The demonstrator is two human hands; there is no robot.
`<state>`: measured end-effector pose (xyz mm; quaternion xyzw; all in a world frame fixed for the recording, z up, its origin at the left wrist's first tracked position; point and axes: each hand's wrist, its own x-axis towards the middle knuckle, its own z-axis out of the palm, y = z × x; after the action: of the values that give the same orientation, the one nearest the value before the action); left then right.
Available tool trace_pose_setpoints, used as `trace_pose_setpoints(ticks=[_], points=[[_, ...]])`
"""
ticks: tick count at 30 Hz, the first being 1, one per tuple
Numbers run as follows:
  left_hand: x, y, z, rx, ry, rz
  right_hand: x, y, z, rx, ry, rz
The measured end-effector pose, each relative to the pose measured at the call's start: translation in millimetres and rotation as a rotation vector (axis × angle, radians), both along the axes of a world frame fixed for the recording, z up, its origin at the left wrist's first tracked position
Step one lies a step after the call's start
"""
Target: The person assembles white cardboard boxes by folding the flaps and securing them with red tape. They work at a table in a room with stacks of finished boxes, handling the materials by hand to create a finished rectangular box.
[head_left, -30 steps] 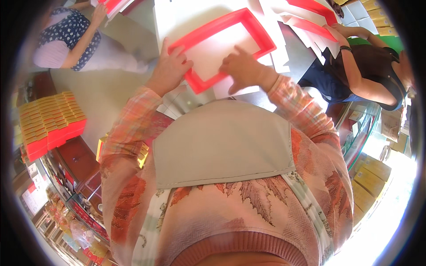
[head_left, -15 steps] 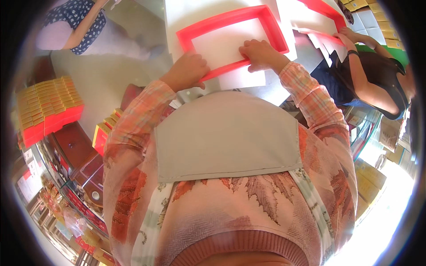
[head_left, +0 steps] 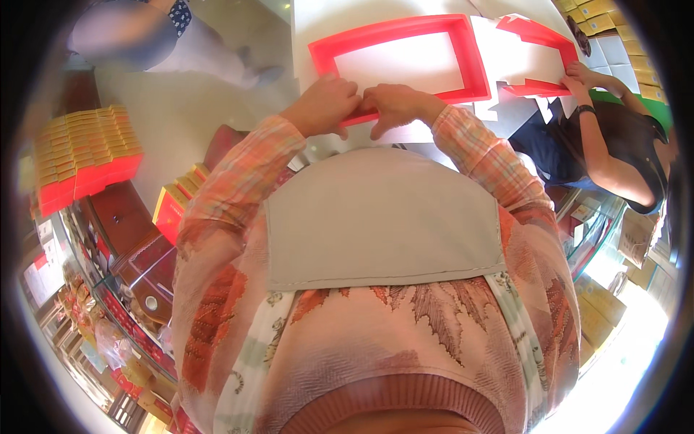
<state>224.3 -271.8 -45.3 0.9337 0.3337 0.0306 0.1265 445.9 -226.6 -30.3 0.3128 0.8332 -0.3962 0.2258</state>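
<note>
A shallow rectangular box (head_left: 474, 65) with red walls and a white inside lies on the white table in front of me. My left hand (head_left: 322, 105) is closed on its near left corner, thumb toward me. Close beside it, my right hand (head_left: 397, 106) grips the near wall, fingers over the rim and thumb on the outer side. The two hands almost meet. A white sheet or flap shows partly under the near wall, to the right of my hands; my fingers hide the near left part of the wall.
To the right, a co-worker's hands (head_left: 578, 78) hold another red-edged box (head_left: 531, 27). Stacked yellow-and-red boxes (head_left: 90, 155) stand at the left, near a brown cabinet (head_left: 119, 224). Another person (head_left: 206, 54) is at the far left. Yellow cartons (head_left: 600, 296) sit at the lower right.
My right hand has slid left along the near wall to beside my left hand. The box appears shifted slightly right in view. The co-worker's box has changed position, and the far-left person has moved.
</note>
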Motion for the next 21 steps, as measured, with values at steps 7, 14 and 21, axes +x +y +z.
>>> trace_pose_setpoints(ticks=[7, 14, 21], points=[[8, 7, 9, -0.054, 0.031, 0.019, 17, -2, 1, -0.076, 0.182, -0.048], [6, 16, -15, 0.036, -0.013, -0.029, 25, -5, -36, 0.138, 0.298, 0.132], [14, 2, 18, -0.028, 0.095, 0.002, 26, -29, -3, 0.412, 0.253, 0.087]])
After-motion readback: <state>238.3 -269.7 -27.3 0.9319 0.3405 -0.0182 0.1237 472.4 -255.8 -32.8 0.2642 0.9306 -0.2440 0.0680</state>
